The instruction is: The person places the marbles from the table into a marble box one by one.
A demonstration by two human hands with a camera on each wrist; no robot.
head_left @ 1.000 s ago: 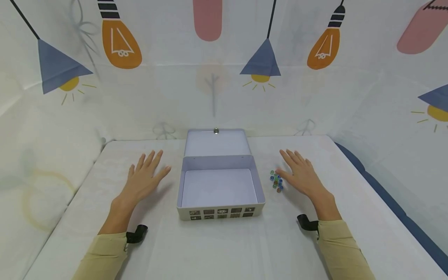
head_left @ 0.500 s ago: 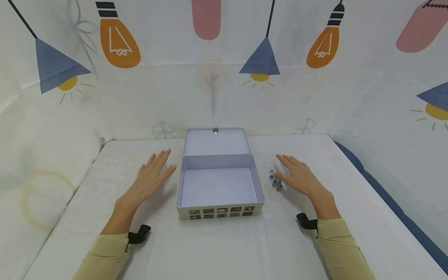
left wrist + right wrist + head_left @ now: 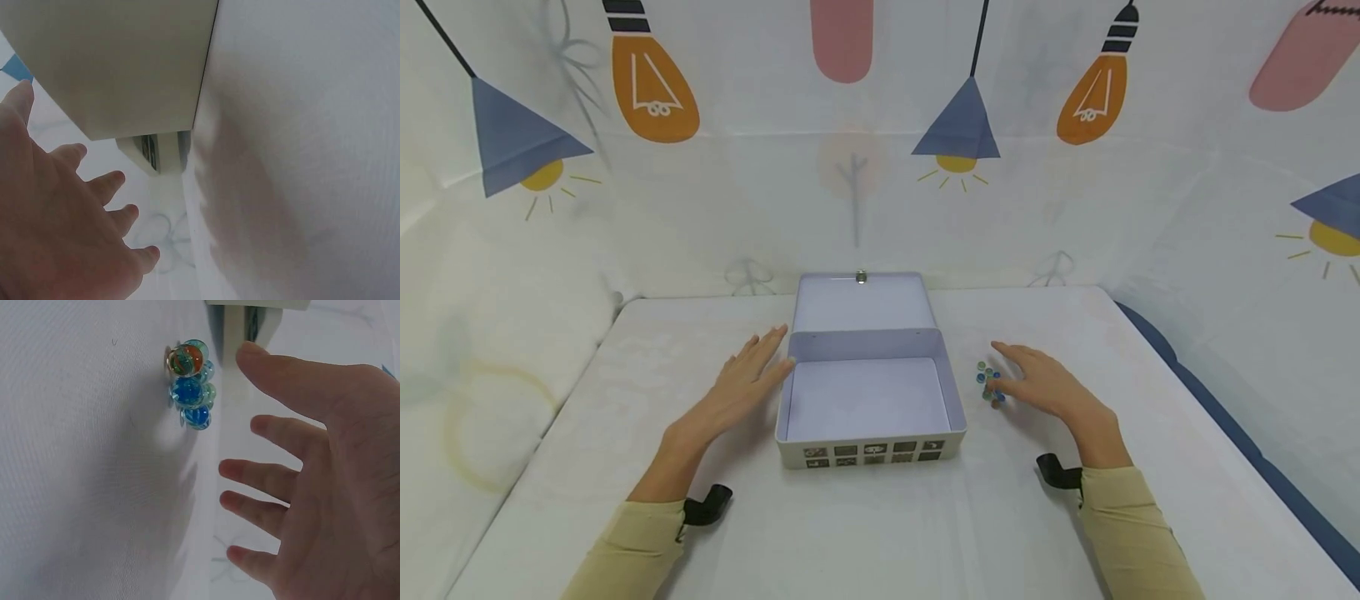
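A pale metal box (image 3: 868,454) with its hinged lid (image 3: 865,304) thrown back stands mid-table, its inside bare. To its right lies a small cluster of glass marbles (image 3: 188,392), blue, green and orange. My left hand (image 3: 741,387) hovers at the box's left side, fingers stretched and spread, its thumb overlapping the rim in the head view. Over the right edge of the marbles hangs my right hand (image 3: 1047,383), fingers loosely extended and holding nothing. In the right wrist view its fingers (image 3: 259,478) are apart from the marbles.
The table (image 3: 850,542) has a white cover. Behind it hangs a white cloth (image 3: 737,208) printed with lamps and bulbs. Dark blue material (image 3: 1225,429) runs along the right edge. A black wrist mount (image 3: 707,506) sticks out from each sleeve.
My left hand has moved right, up to the box's left side. The right hand has dipped slightly, its fingers drawing closer together. Box and marbles stay put.
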